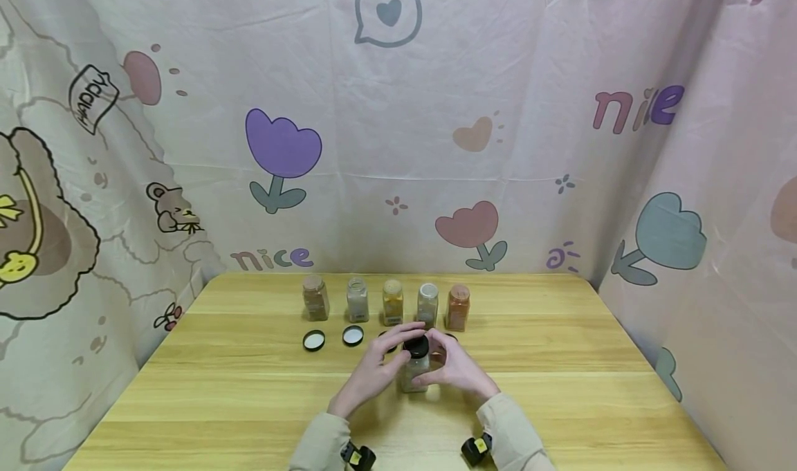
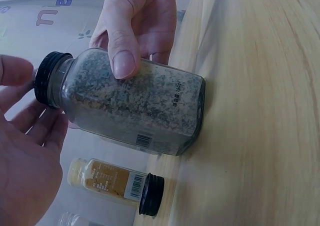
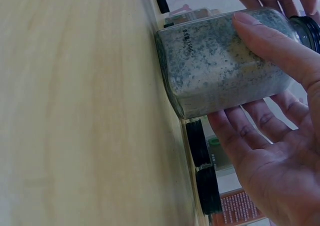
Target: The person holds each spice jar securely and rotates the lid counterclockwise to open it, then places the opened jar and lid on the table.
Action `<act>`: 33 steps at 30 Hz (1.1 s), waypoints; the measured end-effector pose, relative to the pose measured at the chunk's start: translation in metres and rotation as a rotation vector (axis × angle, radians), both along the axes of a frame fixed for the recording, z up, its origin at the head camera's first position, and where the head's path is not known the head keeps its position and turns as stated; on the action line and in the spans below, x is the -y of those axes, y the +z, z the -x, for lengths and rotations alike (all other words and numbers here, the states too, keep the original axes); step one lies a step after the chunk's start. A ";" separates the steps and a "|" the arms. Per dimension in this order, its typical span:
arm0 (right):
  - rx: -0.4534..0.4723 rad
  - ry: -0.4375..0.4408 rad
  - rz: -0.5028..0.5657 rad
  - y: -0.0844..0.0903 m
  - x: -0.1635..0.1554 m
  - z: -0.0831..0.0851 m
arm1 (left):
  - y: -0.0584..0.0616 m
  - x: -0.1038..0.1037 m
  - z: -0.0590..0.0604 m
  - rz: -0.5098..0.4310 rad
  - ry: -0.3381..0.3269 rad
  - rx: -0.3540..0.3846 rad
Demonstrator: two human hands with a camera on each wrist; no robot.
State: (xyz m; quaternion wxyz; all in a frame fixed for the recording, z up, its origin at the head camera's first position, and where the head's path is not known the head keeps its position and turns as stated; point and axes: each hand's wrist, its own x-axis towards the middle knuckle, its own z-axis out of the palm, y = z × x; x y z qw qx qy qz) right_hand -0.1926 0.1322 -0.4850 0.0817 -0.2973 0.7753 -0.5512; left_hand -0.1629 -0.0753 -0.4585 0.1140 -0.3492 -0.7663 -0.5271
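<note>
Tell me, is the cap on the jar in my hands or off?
On. A black cap sits on the jar, which the right hand grips.

Soft, even, bright light; faint shadows; wide-angle bending at edges; wrist backgrounds blurred.

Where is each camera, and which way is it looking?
Head: up high, looking down at the table, both hands and sleeves.
Left wrist: beside the left hand, facing the jar; the right hand shows too.
Right wrist: beside the right hand, facing the jar.
All three views share the jar.
</note>
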 end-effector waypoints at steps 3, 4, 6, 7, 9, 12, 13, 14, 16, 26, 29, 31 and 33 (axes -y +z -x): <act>0.001 -0.002 -0.007 0.000 0.000 0.000 | 0.001 0.000 -0.001 0.003 -0.006 0.016; -0.001 -0.002 -0.010 0.000 0.000 0.000 | 0.001 0.000 -0.001 0.004 -0.004 0.019; -0.001 -0.005 -0.012 0.000 0.000 0.000 | 0.001 0.000 -0.001 0.005 0.003 0.021; -0.005 -0.005 -0.012 0.000 0.000 0.000 | 0.001 0.000 -0.001 0.004 0.008 0.021; -0.012 -0.004 -0.007 0.000 0.000 0.000 | 0.001 -0.001 -0.001 0.001 0.020 0.020; -0.011 0.000 0.003 -0.001 0.000 0.000 | 0.000 -0.001 -0.002 0.000 0.037 0.026; -0.010 0.001 0.005 -0.001 0.000 0.000 | 0.001 -0.001 -0.002 0.000 0.042 0.027; -0.009 0.002 0.007 -0.001 0.000 -0.001 | 0.001 -0.001 -0.002 0.001 0.046 0.026; -0.004 0.005 0.006 -0.001 0.000 -0.001 | 0.001 -0.001 -0.002 0.003 0.051 0.023; 0.013 0.004 0.009 0.000 0.000 -0.001 | 0.001 -0.001 -0.003 0.018 0.029 0.011; 0.006 0.000 0.006 0.000 0.000 -0.001 | 0.001 -0.001 -0.003 0.016 0.034 0.017; 0.001 0.000 0.001 0.000 0.000 -0.001 | 0.001 -0.002 -0.003 0.013 0.044 0.027; -0.002 -0.001 -0.003 0.000 0.000 -0.001 | 0.001 -0.002 -0.003 0.014 0.055 0.033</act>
